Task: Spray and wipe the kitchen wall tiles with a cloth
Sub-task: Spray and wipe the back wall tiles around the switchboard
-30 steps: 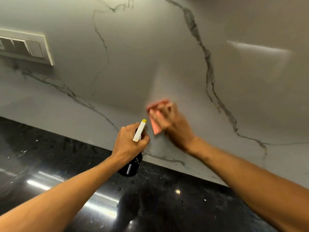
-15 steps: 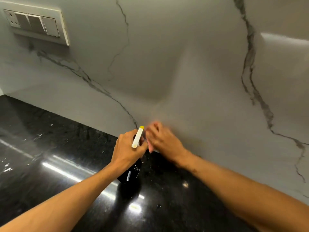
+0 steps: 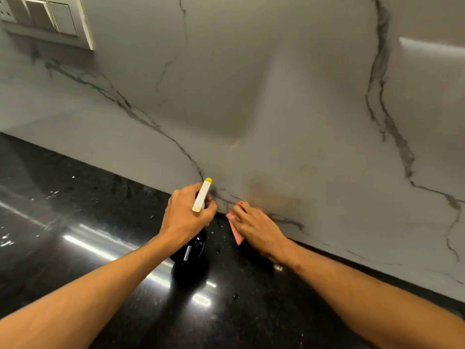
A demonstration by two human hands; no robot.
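Pressed under fingers [image 3: 249,213] of the right hand [image 3: 256,229], the pink cloth [image 3: 236,230] is brought down the grey marble-veined wall tiles [image 3: 276,117] to the black tabletop [image 3: 75,197], apparently completing one stroke.

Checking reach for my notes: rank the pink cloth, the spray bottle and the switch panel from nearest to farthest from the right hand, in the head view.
1. pink cloth: under the right hand, at the foot of the wall.
2. spray bottle: just to its left, gripped by the left hand.
3. switch panel: far upper left on the wall.
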